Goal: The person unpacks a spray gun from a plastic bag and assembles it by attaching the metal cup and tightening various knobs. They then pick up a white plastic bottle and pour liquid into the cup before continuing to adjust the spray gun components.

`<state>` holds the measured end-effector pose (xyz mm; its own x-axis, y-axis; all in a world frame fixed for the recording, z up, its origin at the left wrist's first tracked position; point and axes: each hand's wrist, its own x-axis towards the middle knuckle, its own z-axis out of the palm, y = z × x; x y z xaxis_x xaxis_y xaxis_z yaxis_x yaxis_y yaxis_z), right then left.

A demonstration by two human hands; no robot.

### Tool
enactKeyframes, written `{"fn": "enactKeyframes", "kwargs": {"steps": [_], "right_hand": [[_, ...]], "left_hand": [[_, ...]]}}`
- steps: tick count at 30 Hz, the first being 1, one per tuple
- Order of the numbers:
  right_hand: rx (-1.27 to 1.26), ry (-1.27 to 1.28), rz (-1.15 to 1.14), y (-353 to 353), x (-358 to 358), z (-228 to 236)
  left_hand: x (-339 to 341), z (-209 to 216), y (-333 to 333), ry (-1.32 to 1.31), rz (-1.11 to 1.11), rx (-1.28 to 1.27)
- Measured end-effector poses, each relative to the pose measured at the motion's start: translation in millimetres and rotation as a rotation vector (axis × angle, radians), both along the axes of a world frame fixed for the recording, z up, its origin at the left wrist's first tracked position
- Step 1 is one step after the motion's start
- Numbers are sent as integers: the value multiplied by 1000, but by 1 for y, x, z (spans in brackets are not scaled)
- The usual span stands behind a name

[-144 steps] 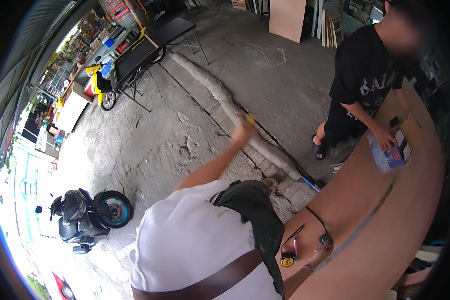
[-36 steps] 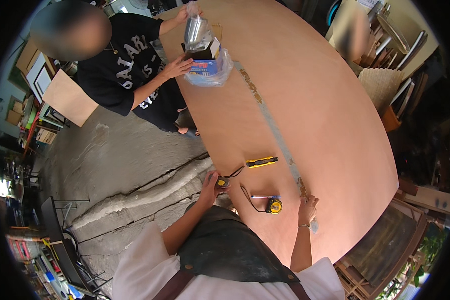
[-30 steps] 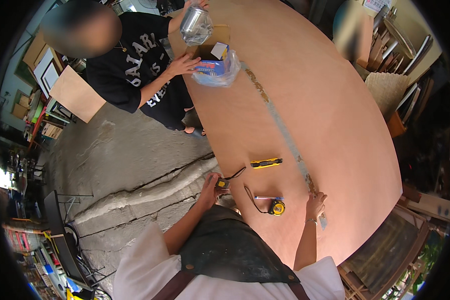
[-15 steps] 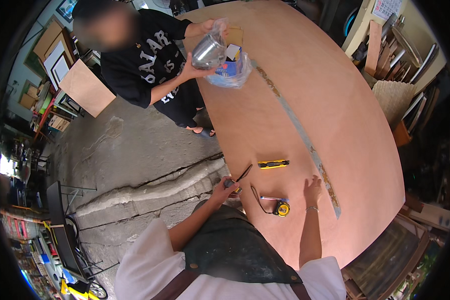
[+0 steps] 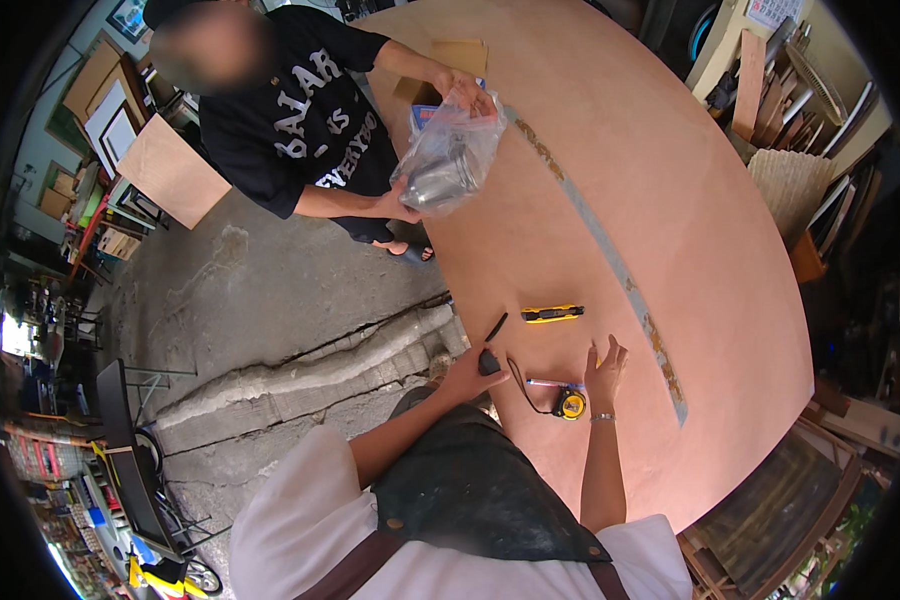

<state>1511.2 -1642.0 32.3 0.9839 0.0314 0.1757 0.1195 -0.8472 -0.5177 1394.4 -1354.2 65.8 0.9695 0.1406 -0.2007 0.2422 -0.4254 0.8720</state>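
Left grip (image 5: 475,375) clasps dark tape measure (image 5: 489,362); right grip (image 5: 607,372) released, beside yellow tape measure (image 5: 571,404). Best keep straps (image 5: 497,326) apart.

A workshop: offcuts (image 5: 749,90) by the wall, a leaning panel (image 5: 175,175), a tape measure (image 5: 570,404) on a broad board (image 5: 710,280), cracked concrete floor (image 5: 270,310); the distorted left rim perhaps shows stored supplies (image 5: 45,460).

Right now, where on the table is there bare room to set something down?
The table is bare right of the strip, and left of it between the knife and the bag. It's crowded around the yellow tape measure, pen, left hand and right hand.
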Motion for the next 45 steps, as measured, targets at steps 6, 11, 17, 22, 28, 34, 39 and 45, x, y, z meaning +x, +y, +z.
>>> {"fn": "enactKeyframes", "kwargs": {"steps": [6,11,17,22,28,34,39,45], "right_hand": [[484,275,163,46,-19,48],[789,448,306,99,-21,71],[750,398,220,134,13,53],[543,106,64,157,79,55],[437,140,60,181,171,39],[697,329,-73,182,194,3],[785,244,-229,180,125,6],[919,495,-328,177,56,8]], "left_hand": [[41,-11,-23,-27,-81,426],[71,-26,-37,-26,-172,571],[78,-30,-12,-164,-167,219],[51,-70,63,-116,-10,-97],[46,-66,138,98,81,-291],[78,-29,156,68,59,-340],[108,-20,156,38,62,-402],[154,-4,132,-126,282,-324]]}}
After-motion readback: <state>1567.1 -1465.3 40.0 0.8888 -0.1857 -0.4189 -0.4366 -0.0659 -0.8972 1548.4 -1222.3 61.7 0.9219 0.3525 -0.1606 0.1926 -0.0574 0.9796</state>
